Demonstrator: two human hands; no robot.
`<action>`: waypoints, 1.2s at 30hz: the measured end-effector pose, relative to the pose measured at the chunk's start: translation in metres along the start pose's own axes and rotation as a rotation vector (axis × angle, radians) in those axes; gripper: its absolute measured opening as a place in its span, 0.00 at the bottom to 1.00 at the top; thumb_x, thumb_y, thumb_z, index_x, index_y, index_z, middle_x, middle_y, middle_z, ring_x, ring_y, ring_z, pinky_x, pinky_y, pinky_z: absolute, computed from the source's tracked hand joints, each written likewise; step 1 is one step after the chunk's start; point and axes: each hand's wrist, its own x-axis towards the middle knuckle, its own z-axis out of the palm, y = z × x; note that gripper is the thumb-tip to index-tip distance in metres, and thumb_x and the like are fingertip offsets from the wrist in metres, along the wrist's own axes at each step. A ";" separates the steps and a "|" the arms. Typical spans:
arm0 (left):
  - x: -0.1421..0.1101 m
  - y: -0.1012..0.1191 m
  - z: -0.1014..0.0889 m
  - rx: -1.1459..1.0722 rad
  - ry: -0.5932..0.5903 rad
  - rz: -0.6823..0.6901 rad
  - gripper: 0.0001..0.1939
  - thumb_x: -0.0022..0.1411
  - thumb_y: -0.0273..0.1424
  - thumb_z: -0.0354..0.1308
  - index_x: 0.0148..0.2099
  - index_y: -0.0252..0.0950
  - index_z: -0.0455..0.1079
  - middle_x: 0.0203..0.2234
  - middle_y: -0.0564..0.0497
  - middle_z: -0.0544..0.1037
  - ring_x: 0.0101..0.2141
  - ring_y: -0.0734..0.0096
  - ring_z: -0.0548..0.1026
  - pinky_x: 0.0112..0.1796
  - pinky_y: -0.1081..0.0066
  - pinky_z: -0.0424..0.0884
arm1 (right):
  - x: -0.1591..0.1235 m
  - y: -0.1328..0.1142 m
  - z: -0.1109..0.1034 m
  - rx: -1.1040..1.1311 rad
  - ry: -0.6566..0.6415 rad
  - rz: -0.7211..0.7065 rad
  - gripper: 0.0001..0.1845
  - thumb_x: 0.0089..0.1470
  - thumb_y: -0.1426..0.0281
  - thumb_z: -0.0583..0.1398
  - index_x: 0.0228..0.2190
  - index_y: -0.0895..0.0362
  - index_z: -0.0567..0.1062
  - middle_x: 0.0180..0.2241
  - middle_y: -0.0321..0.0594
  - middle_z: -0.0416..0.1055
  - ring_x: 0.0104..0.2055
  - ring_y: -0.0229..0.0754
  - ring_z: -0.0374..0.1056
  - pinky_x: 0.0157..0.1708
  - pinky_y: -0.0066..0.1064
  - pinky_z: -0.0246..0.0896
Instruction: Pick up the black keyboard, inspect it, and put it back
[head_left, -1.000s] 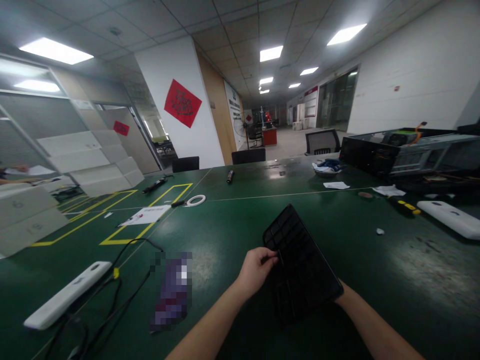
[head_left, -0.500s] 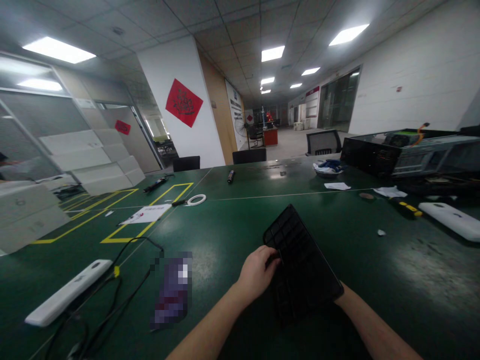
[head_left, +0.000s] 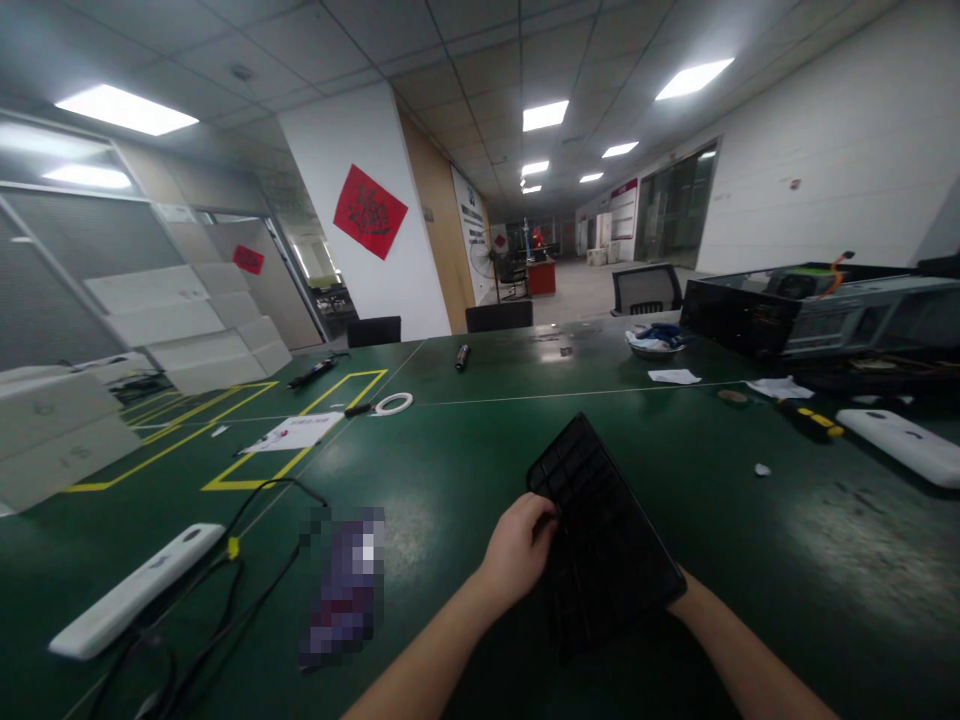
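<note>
A black, flat tray-like piece (head_left: 611,535) with a grid of square cells on its face is tilted up over the green table, its lower part dark and hard to make out. Across its left side lies my left hand (head_left: 519,540), fingers curled together against the gridded face; whatever is between the fingertips is too dark to see. My right hand (head_left: 677,590) reaches behind the lower right corner and holds the piece up from there. Only its wrist side shows, the fingers being covered. On the table to the left is a pixelated purple item (head_left: 345,590).
White elongated devices (head_left: 139,590) lie left and right, black cables (head_left: 240,580) beside the left one. An open computer case (head_left: 810,310), a bowl with cloth (head_left: 655,340) and a yellow-black tool (head_left: 814,420) are at right. White boxes (head_left: 60,430) stand at far left.
The view has tilted up slightly. My left hand has shifted a little to the right along the black piece, its fingers drawn closer together. My right hand is in the same place.
</note>
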 end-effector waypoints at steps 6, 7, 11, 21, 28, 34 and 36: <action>0.001 0.000 -0.002 -0.057 0.031 0.000 0.07 0.53 0.23 0.50 0.36 0.36 0.65 0.33 0.49 0.68 0.35 0.70 0.66 0.36 0.70 0.63 | -0.002 0.000 -0.002 -0.023 0.012 -0.028 0.17 0.51 0.60 0.51 0.39 0.58 0.67 0.41 0.41 0.67 0.41 0.39 0.64 0.43 0.40 0.60; 0.001 -0.001 -0.001 -0.058 0.026 -0.001 0.07 0.53 0.23 0.50 0.35 0.36 0.66 0.32 0.50 0.68 0.35 0.70 0.66 0.36 0.70 0.63 | -0.002 0.000 -0.002 -0.024 0.012 -0.028 0.17 0.52 0.60 0.51 0.40 0.57 0.67 0.41 0.41 0.67 0.42 0.39 0.64 0.43 0.40 0.60; 0.001 -0.002 -0.001 -0.097 0.001 0.039 0.11 0.50 0.18 0.48 0.34 0.36 0.65 0.33 0.50 0.68 0.35 0.71 0.67 0.36 0.71 0.63 | -0.002 -0.001 -0.002 -0.024 0.015 -0.020 0.17 0.52 0.60 0.51 0.40 0.57 0.67 0.42 0.42 0.66 0.42 0.39 0.63 0.43 0.40 0.60; 0.001 -0.004 0.002 -0.057 0.000 -0.031 0.08 0.52 0.20 0.49 0.33 0.36 0.64 0.31 0.51 0.68 0.34 0.71 0.67 0.36 0.70 0.64 | -0.002 -0.005 0.002 -0.023 0.001 0.024 0.19 0.52 0.58 0.49 0.41 0.57 0.67 0.41 0.42 0.67 0.41 0.39 0.64 0.43 0.41 0.60; 0.000 -0.004 0.002 -0.050 0.025 -0.069 0.04 0.54 0.26 0.51 0.34 0.35 0.64 0.31 0.50 0.68 0.34 0.70 0.66 0.35 0.69 0.63 | -0.004 -0.008 0.002 -0.016 -0.022 0.035 0.19 0.52 0.59 0.49 0.42 0.57 0.66 0.41 0.42 0.67 0.41 0.39 0.65 0.42 0.40 0.61; 0.001 -0.003 0.003 -0.096 0.032 -0.016 0.10 0.51 0.20 0.49 0.36 0.36 0.64 0.33 0.50 0.67 0.34 0.72 0.66 0.35 0.71 0.63 | -0.003 -0.009 0.002 -0.023 0.001 0.026 0.19 0.51 0.59 0.51 0.40 0.57 0.67 0.42 0.41 0.68 0.42 0.39 0.64 0.44 0.41 0.59; 0.001 -0.002 0.003 -0.091 0.054 -0.031 0.08 0.52 0.23 0.50 0.36 0.36 0.64 0.33 0.50 0.67 0.34 0.71 0.66 0.35 0.71 0.63 | -0.003 -0.009 0.003 -0.012 -0.001 0.031 0.20 0.51 0.58 0.51 0.40 0.57 0.68 0.40 0.41 0.68 0.42 0.40 0.64 0.44 0.42 0.58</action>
